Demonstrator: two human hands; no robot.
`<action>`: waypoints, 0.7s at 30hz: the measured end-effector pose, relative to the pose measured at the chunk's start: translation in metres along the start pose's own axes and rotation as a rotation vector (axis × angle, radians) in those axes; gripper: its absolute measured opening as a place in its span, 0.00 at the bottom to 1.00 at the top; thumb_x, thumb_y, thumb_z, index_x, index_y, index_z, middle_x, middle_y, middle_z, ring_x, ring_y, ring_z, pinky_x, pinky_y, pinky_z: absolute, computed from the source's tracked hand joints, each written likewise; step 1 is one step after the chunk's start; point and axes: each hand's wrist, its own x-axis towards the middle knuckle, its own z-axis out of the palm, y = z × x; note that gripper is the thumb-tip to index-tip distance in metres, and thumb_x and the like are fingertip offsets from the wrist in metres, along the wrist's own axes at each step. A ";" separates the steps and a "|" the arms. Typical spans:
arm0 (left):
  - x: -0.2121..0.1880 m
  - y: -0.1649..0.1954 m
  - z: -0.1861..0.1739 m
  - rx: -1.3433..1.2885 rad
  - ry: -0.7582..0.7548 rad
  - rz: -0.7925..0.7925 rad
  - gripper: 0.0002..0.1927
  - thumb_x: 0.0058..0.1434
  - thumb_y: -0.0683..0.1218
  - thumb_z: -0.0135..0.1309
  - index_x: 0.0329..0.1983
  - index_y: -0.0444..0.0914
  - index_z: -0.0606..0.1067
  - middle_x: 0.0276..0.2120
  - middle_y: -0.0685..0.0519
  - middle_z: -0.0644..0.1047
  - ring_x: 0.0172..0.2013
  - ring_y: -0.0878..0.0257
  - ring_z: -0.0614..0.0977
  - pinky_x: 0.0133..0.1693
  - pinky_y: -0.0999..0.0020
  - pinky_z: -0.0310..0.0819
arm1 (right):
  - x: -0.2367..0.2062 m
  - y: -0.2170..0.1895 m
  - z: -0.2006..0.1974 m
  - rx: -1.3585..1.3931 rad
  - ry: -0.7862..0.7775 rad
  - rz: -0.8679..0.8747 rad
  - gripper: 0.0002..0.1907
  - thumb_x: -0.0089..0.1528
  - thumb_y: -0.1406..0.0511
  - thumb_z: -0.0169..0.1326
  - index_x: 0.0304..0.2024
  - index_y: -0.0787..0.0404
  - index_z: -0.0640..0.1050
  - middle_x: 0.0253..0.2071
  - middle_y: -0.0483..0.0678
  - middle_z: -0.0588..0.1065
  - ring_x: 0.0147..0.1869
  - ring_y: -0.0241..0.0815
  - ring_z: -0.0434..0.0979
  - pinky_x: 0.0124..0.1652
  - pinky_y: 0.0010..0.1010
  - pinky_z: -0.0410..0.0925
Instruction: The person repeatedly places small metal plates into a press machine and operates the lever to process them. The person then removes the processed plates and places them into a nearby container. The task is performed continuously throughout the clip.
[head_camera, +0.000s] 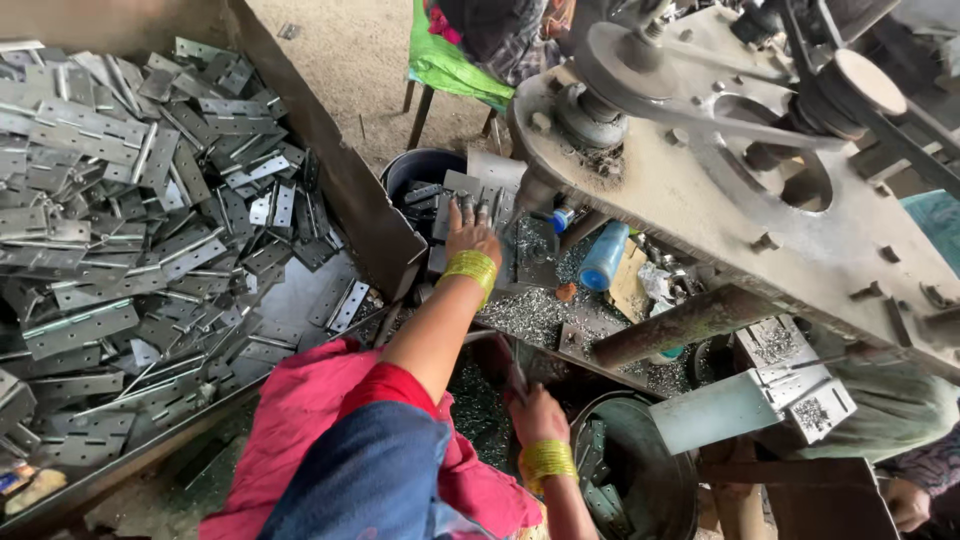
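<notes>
My left hand (470, 232), with yellow bangles at the wrist, reaches forward and rests fingers-down on grey metal hinge plates (478, 190) on the machine's work table, just beneath the drill head (590, 110). My right hand (535, 412), also bangled, is low and close to my body. It is closed around a thin metal piece (514, 368) beside a dark round bucket (645, 470) that holds several hinge plates. Metal shavings (530, 315) cover the table between my two hands.
A large wooden bin (350, 180) on the left is heaped with hinge plates (130, 210). Behind the table stands a black bucket (420, 165). A blue bottle (603, 255) lies under the belt-driven machine (720, 130). Another person's hand (905, 503) is at the lower right.
</notes>
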 end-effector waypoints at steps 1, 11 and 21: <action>-0.008 -0.001 0.005 0.028 0.033 0.012 0.36 0.63 0.44 0.37 0.77 0.44 0.55 0.74 0.47 0.53 0.73 0.46 0.45 0.67 0.38 0.19 | -0.001 -0.010 -0.019 -0.048 0.016 0.000 0.21 0.63 0.51 0.56 0.47 0.60 0.77 0.46 0.64 0.79 0.53 0.65 0.79 0.51 0.51 0.71; -0.108 -0.041 0.017 -0.080 0.306 0.424 0.15 0.70 0.48 0.47 0.57 0.42 0.75 0.56 0.47 0.77 0.64 0.52 0.71 0.68 0.43 0.52 | -0.035 -0.107 -0.117 0.168 0.713 -0.417 0.34 0.58 0.59 0.61 0.66 0.55 0.69 0.76 0.62 0.55 0.80 0.64 0.47 0.72 0.55 0.45; -0.030 0.047 0.026 0.030 0.128 0.116 0.14 0.72 0.45 0.45 0.46 0.42 0.82 0.61 0.46 0.77 0.67 0.52 0.70 0.68 0.51 0.54 | -0.020 -0.090 -0.107 0.093 0.702 -0.420 0.31 0.60 0.59 0.60 0.64 0.59 0.70 0.76 0.60 0.57 0.81 0.62 0.49 0.72 0.56 0.45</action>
